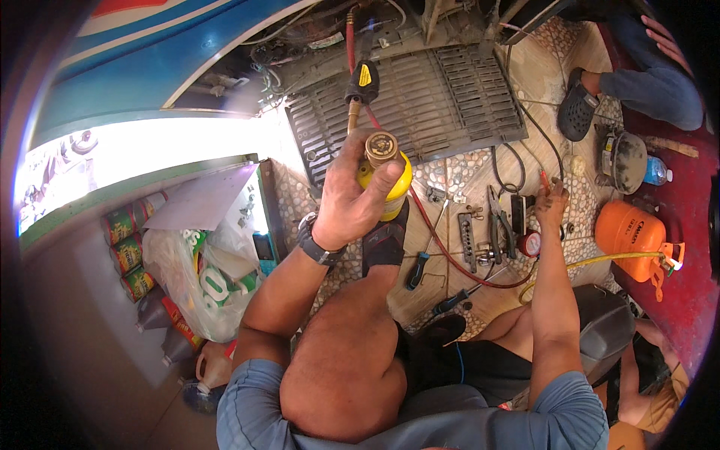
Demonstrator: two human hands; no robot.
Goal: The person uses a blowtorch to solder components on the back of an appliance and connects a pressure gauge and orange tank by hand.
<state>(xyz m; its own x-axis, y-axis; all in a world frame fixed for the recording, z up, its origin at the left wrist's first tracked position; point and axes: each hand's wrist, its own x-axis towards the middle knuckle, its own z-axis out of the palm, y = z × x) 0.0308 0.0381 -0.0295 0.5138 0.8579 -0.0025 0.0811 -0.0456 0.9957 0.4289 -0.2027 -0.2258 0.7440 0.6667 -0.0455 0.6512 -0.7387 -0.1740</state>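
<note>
Torch [400, 182], yellow and brass, up near the slotted panel [420, 97]
Left grip [351, 201] is wrapped around the torch; right grip [553, 204] holds a thin red thing [544, 178] low down, near the pliers [496, 214]

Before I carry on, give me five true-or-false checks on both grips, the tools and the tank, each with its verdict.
1. The left grip is around the yellow cylinder. True.
2. The right grip is around that cylinder too. False: it is apart from it, down by the tools.
3. The pliers lie to the left of the right grip. True.
4. The yellow hose runs to the orange tank. True.
5. The orange tank is left of the pliers. False: it is to their right.
</note>
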